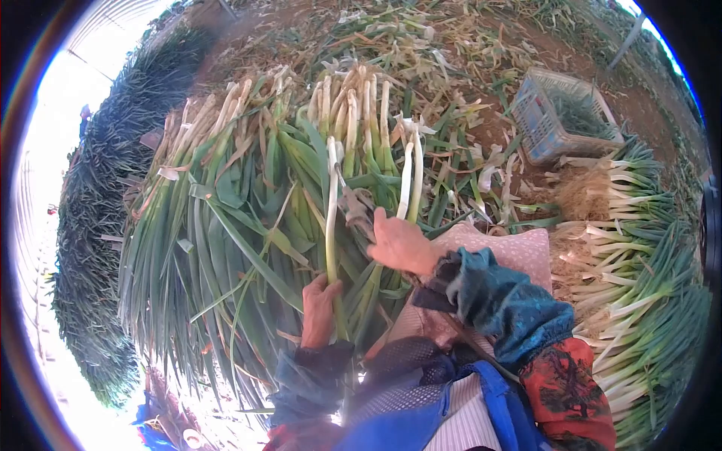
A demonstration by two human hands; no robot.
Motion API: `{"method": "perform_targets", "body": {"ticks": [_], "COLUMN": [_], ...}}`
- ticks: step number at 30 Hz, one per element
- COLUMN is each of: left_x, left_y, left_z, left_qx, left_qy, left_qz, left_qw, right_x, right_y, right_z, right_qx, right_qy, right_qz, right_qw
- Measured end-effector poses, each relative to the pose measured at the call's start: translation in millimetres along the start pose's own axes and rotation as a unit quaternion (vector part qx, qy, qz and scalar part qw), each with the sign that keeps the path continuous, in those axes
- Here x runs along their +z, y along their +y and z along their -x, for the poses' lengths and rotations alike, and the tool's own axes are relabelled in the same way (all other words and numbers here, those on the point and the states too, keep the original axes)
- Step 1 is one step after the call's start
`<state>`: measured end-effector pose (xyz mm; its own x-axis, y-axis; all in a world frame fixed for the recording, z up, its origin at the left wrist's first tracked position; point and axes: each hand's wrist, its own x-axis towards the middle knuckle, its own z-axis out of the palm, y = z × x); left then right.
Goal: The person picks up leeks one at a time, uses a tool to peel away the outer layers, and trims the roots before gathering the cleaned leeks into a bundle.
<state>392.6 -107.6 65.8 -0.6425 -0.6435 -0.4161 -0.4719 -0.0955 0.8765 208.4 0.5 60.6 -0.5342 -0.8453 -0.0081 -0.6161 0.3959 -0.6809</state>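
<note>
My left hand (320, 312) is closed around the lower part of a long green onion (332, 214), whose white stalk stands upright in the view. My right hand (404, 242) grips a grey air blow gun (356, 209). Its thin nozzle points up beside the white stalk. Beneath both hands spreads a large pile of untrimmed green onions (188, 233), brown root ends away from me and leaves toward me. Two pale, peeled-looking stalks (412, 173) lie just beyond my right hand.
At the right, a long row of green onions (624, 301) lies with white ends inward. A plastic crate (538, 124) holding some greens sits at the upper right. Peeled leaf scraps (398, 37) litter the soil ahead. A dark green stack (105, 203) runs along the left.
</note>
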Motion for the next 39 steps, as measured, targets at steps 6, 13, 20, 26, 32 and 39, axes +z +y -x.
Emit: {"method": "perform_targets", "body": {"ticks": [6,13,20,26,32,39], "left_x": [1,13,61,14,-7,-32], "left_y": [-3,-18,-28,3,86,56], "left_z": [5,16,20,-130,-293,-338], "left_qx": [-0.012,-0.019,0.006,0.259,0.104,0.216], "left_qy": [-0.002,-0.007,-0.077,-0.062,0.153,0.151], "left_qz": [0.020,0.046,-0.252,-0.252,-0.451,-0.443], "left_qw": [1.000,0.999,0.965,0.930,0.873,0.857], "right_x": [2,-10,-33,-36,-44,-53], "right_y": [9,-7,50,43,69,58], "right_z": [-56,-27,-23,5,-3,12], "right_qx": [0.049,0.034,0.122,0.058,0.131,0.117], "right_qy": [-0.014,-0.060,-0.024,-0.059,-0.044,-0.096], "right_qz": [0.002,0.003,0.051,0.031,0.020,-0.026], "right_qw": [0.999,0.998,0.991,0.996,0.990,0.988]}}
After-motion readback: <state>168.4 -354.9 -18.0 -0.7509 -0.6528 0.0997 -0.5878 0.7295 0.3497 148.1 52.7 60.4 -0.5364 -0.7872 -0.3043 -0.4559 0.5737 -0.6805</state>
